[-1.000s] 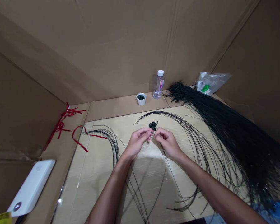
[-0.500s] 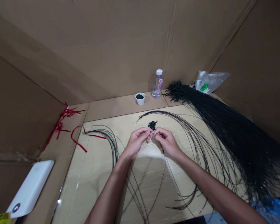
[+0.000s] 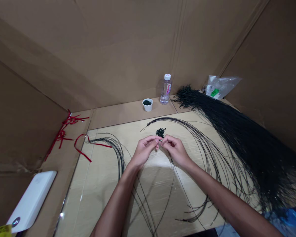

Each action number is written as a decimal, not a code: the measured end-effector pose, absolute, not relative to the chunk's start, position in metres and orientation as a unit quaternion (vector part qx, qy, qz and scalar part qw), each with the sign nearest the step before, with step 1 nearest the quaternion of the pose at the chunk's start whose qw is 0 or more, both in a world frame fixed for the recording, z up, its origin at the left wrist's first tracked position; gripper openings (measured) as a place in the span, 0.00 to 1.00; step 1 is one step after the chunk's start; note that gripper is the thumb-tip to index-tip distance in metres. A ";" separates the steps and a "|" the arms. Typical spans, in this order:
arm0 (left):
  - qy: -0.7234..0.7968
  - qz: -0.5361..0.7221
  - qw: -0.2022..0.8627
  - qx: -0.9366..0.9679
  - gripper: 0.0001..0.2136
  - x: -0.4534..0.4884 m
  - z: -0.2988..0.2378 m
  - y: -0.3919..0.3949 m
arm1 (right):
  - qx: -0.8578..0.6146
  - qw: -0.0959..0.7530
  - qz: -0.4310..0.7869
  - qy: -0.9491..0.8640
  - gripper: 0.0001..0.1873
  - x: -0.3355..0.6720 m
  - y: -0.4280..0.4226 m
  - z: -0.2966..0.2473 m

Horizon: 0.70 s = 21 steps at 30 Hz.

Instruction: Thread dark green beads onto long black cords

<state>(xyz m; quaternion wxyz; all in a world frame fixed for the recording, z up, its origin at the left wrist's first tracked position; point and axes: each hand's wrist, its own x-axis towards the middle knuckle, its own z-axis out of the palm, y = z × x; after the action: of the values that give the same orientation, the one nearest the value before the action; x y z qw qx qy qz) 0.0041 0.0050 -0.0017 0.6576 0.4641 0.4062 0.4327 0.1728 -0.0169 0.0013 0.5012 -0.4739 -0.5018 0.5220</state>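
My left hand (image 3: pixel 145 150) and my right hand (image 3: pixel 175 149) meet fingertip to fingertip over the pale board (image 3: pixel 108 184), both pinched closed. Between the fingertips is something tiny, too small to name; a thin black cord (image 3: pixel 174 171) runs down from my right hand. Just beyond the fingers lies a small heap of dark beads (image 3: pixel 160 132). Loose black cords curve to the left (image 3: pixel 119 148) and to the right (image 3: pixel 212 148) of my hands.
A white cup of dark beads (image 3: pixel 147 104) and a water bottle (image 3: pixel 165 89) stand at the back. A thick bundle of black cords (image 3: pixel 239 131) fills the right, a plastic bag (image 3: pixel 219 86) behind it. Red ribbons (image 3: pixel 66 131) lie left; a white box (image 3: pixel 31 201) lies near left. Cardboard walls surround.
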 end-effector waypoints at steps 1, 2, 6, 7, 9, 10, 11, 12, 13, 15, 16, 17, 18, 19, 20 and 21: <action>0.406 0.431 0.656 0.467 0.15 0.004 -0.001 0.005 | -0.473 0.500 0.523 -0.503 0.08 0.173 -0.017 0.002; 0.407 0.430 0.654 0.471 0.15 0.004 -0.001 0.005 | -0.472 0.499 0.523 -0.505 0.08 0.173 -0.017 0.002; 0.404 0.429 0.647 0.484 0.14 0.005 0.000 0.005 | -0.470 0.500 0.519 -0.510 0.09 0.174 -0.017 0.001; 0.403 0.430 0.646 0.486 0.14 0.005 0.000 0.005 | -0.468 0.501 0.519 -0.511 0.09 0.174 -0.017 0.001; 0.402 0.430 0.644 0.489 0.14 0.005 0.000 0.005 | -0.466 0.500 0.519 -0.513 0.09 0.174 -0.017 0.000; 0.403 0.430 0.643 0.489 0.13 0.005 0.000 0.005 | -0.466 0.499 0.520 -0.514 0.09 0.174 -0.017 0.000; 0.404 0.430 0.643 0.488 0.13 0.005 0.000 0.005 | -0.465 0.497 0.520 -0.515 0.09 0.174 -0.017 0.000; 0.405 0.430 0.645 0.485 0.14 0.005 0.000 0.005 | -0.465 0.496 0.521 -0.516 0.09 0.174 -0.016 -0.001; 0.406 0.431 0.647 0.480 0.14 0.005 0.000 0.005 | -0.465 0.495 0.521 -0.517 0.09 0.174 -0.016 -0.001; 0.409 0.436 0.651 0.468 0.15 0.005 0.000 0.005 | -0.463 0.495 0.519 -0.521 0.09 0.175 -0.016 -0.002; 0.412 0.438 0.652 0.462 0.16 0.005 0.000 0.005 | -0.462 0.496 0.517 -0.521 0.10 0.175 -0.016 -0.002; 0.414 0.439 0.652 0.459 0.16 0.005 0.000 0.005 | -0.462 0.497 0.516 -0.522 0.10 0.175 -0.016 -0.002; 0.416 0.437 0.652 0.459 0.16 0.005 0.000 0.005 | -0.462 0.498 0.516 -0.522 0.10 0.175 -0.016 -0.002; 0.416 0.434 0.652 0.461 0.16 0.005 0.000 0.005 | -0.461 0.497 0.517 -0.522 0.10 0.175 -0.016 -0.003; 0.416 0.430 0.654 0.464 0.16 0.005 0.001 0.005 | -0.460 0.496 0.519 -0.523 0.11 0.175 -0.016 -0.003; 0.415 0.425 0.657 0.465 0.16 0.005 0.001 0.006 | -0.459 0.495 0.520 -0.523 0.11 0.175 -0.016 -0.003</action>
<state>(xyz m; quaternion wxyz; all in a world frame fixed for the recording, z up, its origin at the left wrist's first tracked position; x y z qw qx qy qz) 0.0049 0.0056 0.0011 0.6565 0.4654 0.4147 0.4248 0.1753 -0.0162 -0.0035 0.4952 -0.4590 -0.5232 0.5200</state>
